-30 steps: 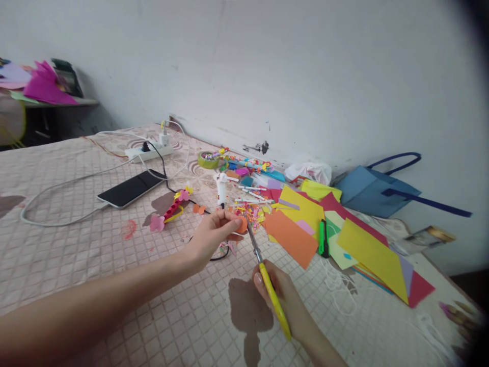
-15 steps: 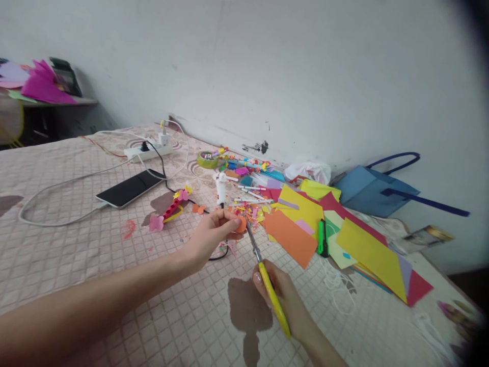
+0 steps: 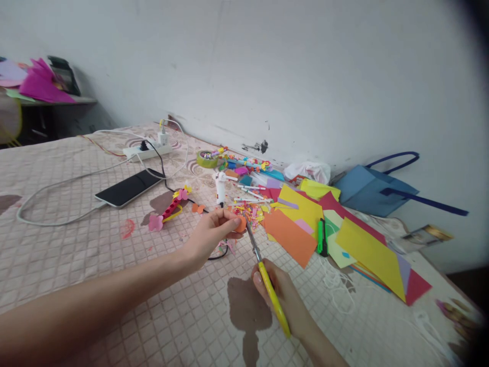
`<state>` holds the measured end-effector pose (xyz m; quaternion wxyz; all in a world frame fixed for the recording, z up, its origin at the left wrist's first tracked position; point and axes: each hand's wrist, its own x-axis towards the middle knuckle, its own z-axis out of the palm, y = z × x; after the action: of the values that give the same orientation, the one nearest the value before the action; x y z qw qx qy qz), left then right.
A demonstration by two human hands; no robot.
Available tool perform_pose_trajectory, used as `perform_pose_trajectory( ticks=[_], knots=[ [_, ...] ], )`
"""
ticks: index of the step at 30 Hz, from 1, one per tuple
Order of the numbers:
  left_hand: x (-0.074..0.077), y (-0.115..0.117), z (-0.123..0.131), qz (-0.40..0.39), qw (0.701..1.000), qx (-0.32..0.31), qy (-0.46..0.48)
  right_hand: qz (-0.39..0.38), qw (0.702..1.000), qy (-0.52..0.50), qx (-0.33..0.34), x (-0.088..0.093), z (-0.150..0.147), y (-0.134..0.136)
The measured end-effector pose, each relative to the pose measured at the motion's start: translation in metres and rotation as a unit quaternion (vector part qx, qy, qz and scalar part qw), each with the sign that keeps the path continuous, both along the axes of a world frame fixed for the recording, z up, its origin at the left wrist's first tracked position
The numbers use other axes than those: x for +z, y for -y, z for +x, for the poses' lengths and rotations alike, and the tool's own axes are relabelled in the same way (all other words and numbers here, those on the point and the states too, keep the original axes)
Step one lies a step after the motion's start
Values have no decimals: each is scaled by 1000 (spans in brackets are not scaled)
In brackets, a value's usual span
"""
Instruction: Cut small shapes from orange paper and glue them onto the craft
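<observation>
A small piece of orange paper [image 3: 241, 224] is pinched between the thumb and fingers of my left hand [image 3: 214, 232]. My right hand [image 3: 278, 288] is closed around the yellow handles of a pair of scissors [image 3: 272, 290]. The metal blades point away from me, with their tips beside the paper's right edge; whether they touch it I cannot tell. Just beyond my left hand stands a white hot glue gun [image 3: 220, 187], and tiny colourful paper scraps [image 3: 250, 210] lie past the blade tips.
To the right lie sheets of orange [image 3: 291, 237] and yellow paper, a green box cutter [image 3: 322, 238] and white string [image 3: 338, 285]. Leftward are a phone [image 3: 130, 188] on its cable, a power strip [image 3: 147, 150] and a red strip with paper flowers [image 3: 170, 209]. A blue bag [image 3: 376, 191] leans by the wall.
Almost nothing differs. The whole view has shifted very slightly, while both hands keep their hold on the orange paper and the scissors.
</observation>
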<state>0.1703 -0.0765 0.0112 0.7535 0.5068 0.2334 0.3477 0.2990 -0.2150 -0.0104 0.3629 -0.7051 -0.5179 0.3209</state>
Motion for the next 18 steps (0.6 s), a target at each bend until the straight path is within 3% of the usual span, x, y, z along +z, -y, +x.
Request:
perform_pose_trajectory(
  ticks=[18],
  knots=[
    [0,0,0,-3,1000,3,2,-4,1000,-18,-3,-5,3,3]
  ],
)
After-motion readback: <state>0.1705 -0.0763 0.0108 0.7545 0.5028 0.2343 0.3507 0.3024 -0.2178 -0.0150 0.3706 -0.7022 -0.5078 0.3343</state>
